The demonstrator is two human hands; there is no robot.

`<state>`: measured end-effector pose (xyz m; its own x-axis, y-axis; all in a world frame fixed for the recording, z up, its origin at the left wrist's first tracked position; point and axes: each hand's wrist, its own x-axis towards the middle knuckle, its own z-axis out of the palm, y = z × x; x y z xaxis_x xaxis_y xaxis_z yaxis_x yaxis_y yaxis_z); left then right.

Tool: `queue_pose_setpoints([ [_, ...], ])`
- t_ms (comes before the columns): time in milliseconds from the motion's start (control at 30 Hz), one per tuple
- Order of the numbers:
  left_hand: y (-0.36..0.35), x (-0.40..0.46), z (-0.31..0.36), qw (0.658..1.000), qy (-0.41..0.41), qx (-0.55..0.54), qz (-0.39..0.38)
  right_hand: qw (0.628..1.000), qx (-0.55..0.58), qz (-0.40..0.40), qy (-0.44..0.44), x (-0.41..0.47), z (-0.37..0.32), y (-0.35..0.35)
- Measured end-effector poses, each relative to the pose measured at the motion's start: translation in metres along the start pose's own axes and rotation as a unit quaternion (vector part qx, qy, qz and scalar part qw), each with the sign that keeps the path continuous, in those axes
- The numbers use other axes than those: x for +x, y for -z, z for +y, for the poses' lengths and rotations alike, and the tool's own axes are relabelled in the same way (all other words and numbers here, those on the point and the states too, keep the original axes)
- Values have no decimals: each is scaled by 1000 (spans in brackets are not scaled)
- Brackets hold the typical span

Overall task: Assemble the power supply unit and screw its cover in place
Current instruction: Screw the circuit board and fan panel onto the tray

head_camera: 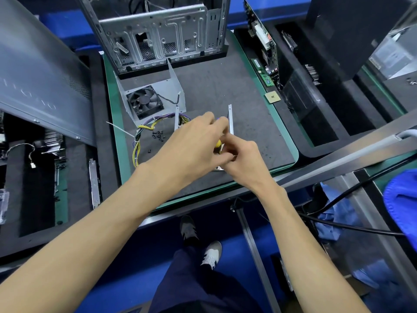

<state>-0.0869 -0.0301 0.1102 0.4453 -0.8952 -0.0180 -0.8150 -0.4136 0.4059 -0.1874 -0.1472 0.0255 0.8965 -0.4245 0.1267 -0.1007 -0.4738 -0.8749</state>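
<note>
The open power supply body (pixel 230 119) sits on the dark mat (pixel 248 91), mostly hidden under my hands; its upright metal walls and a corner near the front show. My left hand (pixel 191 145) lies over it, fingers curled toward the far side. My right hand (pixel 241 159) grips a screwdriver with a yellow handle (pixel 217 143) above the body. The cover with its black fan (pixel 145 100) lies behind to the left. A bundle of yellow and purple wires (pixel 144 129) curls out to the left. Several black screws (pixel 158 134) lie loose beside the wires.
An empty computer case (pixel 162 32) stands at the back of the mat. A grey side panel (pixel 40 75) leans at left. Circuit boards (pixel 266 46) and a processor chip (pixel 272 97) lie to the right. Foam trays flank the mat. A black cable (pixel 343 224) runs at lower right.
</note>
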Motion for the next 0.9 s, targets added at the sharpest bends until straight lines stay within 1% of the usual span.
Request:
queue_pose_setpoints([
  [67,-2,0,0,999,28,22,0,1000,4,-2,-2,-1,-1,-2],
  [167,-5,2,-1,998,-9,50,-22,1000,18,-1,-14,-1,-4,-3],
  [233,-3,2,-5,999,-25,8,-19,1000,12,6,-9,1,-4,0],
  [267,-1,0,-8,999,-25,-30,-3,1000,7,20,-5,2,-4,2],
  [300,2,-2,-10,997,-17,-77,29,999,11,39,-3,3,-6,3],
  [333,5,-4,-15,989,-2,-124,79,998,26,60,1,5,-9,5],
  [400,11,-6,-36,966,58,-179,176,990,80,112,-10,11,-18,6],
  [433,13,-7,-51,958,102,-182,196,985,113,129,-13,15,-23,7],
  [467,13,-9,-66,956,147,-168,190,979,147,143,-13,18,-27,7],
  [533,8,-14,-96,954,221,-139,145,964,216,153,-17,26,-36,4],
  [600,-3,-21,-118,945,274,-146,105,948,279,151,-25,35,-43,-3],
  [633,-11,-24,-124,944,287,-137,91,942,299,147,-32,39,-45,-7],
  [767,-42,-29,-137,959,274,-52,56,935,325,130,-61,53,-50,-25],
  [900,-62,-19,-143,964,261,13,51,933,328,124,-78,63,-47,-38],
])
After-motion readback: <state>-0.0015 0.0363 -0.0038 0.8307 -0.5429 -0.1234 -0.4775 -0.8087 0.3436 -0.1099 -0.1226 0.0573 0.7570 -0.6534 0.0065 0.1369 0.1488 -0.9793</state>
